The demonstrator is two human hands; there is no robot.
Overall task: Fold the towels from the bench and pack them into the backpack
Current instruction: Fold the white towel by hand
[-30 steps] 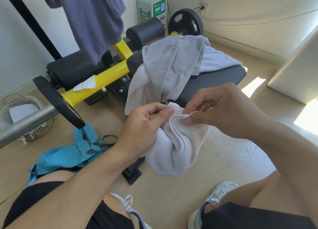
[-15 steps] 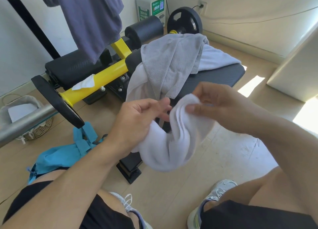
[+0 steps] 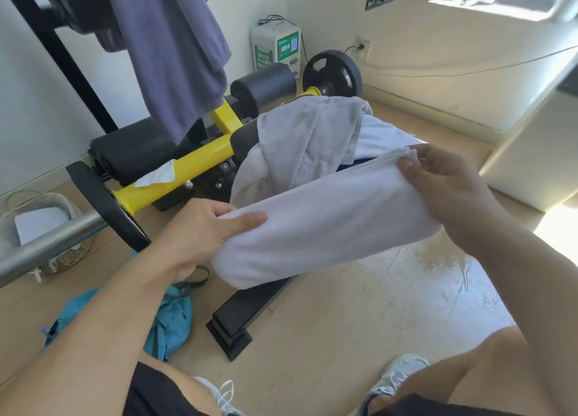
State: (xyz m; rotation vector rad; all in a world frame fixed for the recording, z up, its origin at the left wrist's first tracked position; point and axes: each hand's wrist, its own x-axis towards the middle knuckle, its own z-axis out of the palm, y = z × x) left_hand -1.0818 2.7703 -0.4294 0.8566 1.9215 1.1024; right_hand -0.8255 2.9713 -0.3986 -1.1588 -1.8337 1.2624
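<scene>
The white towel [image 3: 328,221], bunched between the hands a second ago, is now pulled out into a flat band at frame centre. The left hand [image 3: 200,231] and right hand [image 3: 444,181] each pinch an end, ready for folding; the backpack [image 3: 169,318] lies lower left.

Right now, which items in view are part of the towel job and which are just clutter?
Job:
white towel, stretched between left hand and right hand
grey towel and another white towel on the bench
blue backpack on the floor

Clutter:
weight plate
hanging shirt
basket
tissue
</scene>
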